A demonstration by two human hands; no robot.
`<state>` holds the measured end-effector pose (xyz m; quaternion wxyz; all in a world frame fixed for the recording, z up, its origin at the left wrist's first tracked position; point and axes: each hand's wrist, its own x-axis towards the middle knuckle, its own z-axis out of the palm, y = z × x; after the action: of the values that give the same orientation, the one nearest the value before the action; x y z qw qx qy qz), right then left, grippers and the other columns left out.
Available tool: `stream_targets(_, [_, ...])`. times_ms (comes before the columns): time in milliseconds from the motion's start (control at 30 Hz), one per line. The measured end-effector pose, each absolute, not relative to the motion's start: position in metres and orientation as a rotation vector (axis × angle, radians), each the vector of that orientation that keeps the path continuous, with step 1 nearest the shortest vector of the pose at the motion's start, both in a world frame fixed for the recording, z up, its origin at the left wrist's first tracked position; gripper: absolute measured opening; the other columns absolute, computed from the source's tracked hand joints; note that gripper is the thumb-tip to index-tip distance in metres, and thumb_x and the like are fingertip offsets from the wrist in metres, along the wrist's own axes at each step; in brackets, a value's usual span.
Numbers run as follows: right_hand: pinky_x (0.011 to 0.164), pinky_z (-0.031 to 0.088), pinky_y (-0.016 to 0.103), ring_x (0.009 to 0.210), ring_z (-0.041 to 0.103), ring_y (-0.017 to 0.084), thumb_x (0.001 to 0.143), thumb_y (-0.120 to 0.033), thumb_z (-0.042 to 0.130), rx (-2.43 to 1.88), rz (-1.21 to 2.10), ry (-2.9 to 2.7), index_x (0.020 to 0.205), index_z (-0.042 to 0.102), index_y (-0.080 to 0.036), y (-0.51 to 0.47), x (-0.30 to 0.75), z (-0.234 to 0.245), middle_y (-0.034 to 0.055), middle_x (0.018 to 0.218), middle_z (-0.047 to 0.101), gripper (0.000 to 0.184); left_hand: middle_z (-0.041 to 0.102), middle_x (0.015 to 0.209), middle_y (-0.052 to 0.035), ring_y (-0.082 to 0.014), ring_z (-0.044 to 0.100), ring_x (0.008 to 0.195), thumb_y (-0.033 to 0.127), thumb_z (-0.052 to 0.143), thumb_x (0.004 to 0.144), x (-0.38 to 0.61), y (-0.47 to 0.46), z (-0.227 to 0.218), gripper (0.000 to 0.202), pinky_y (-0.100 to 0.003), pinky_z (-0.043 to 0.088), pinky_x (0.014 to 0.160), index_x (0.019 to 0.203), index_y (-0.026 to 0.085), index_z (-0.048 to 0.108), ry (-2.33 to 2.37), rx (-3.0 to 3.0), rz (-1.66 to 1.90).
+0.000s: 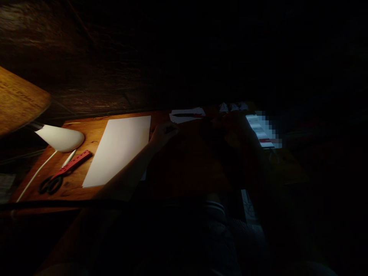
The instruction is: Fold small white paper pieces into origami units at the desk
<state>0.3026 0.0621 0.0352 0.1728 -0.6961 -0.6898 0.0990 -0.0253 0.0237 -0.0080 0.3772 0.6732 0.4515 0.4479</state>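
My left hand (164,134) rests on the wooden table just right of a stack of white paper sheets (122,143). Its fingers are curled inward, and dimness hides whatever may be inside them. Beyond it lie smaller white paper pieces (184,119), with a dark slender tool with a reddish end (188,115) across them. My right hand (220,126) is almost lost in the dark to the right, near several small folded white paper shapes (223,107) at the table's back edge. Its fingers cannot be made out.
At left stands a lamp with a white base (61,138), a yellowish shade (20,99) and a white cord (36,176). Scissors with black loops (54,184), a red perforated piece (73,163) and a white pen-like object (69,158) lie below it. A lit screen (260,130) glows at right.
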Motion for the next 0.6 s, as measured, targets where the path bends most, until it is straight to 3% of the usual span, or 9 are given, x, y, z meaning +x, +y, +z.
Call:
stream_targets(200, [0.064, 0.04, 0.032, 0.073, 0.069, 0.023, 0.093, -0.022, 0.066, -1.93, 0.186, -1.837, 0.085, 0.083, -0.011, 0.057, 0.298, 0.045, 0.0179, 0.088, 0.081, 0.022, 0.077, 0.085, -0.0027, -0.0175, 0.071, 0.082, 0.033, 0.078, 0.081, -0.025, 0.024, -0.011, 0.013, -0.033, 0.058, 0.083, 0.082, 0.021, 0.073, 1.14, 1.711, 1.205])
stream_targets(400, [0.07, 0.048, 0.033, 0.079, 0.073, 0.024, 0.095, -0.025, 0.063, -1.562, 0.324, -1.917, 0.097, 0.084, -0.016, 0.047, 0.277, 0.044, 0.0122, 0.091, 0.082, 0.023, 0.077, 0.084, -0.0037, -0.0185, 0.071, 0.081, 0.032, 0.077, 0.083, -0.023, 0.022, -0.015, 0.011, -0.033, 0.057, 0.08, 0.082, 0.021, 0.074, 1.161, 1.745, 1.238])
stream_targets(600, [0.089, 0.056, 0.039, 0.095, 0.077, 0.028, 0.092, -0.025, 0.067, -1.176, 0.45, -2.158, 0.092, 0.083, -0.02, 0.049, 0.255, 0.013, 0.0114, 0.105, 0.084, 0.017, 0.076, 0.084, -0.0043, -0.0197, 0.071, 0.082, 0.026, 0.076, 0.084, -0.019, 0.017, -0.012, 0.007, -0.034, 0.056, 0.078, 0.081, 0.02, 0.075, 1.166, 1.904, 1.228])
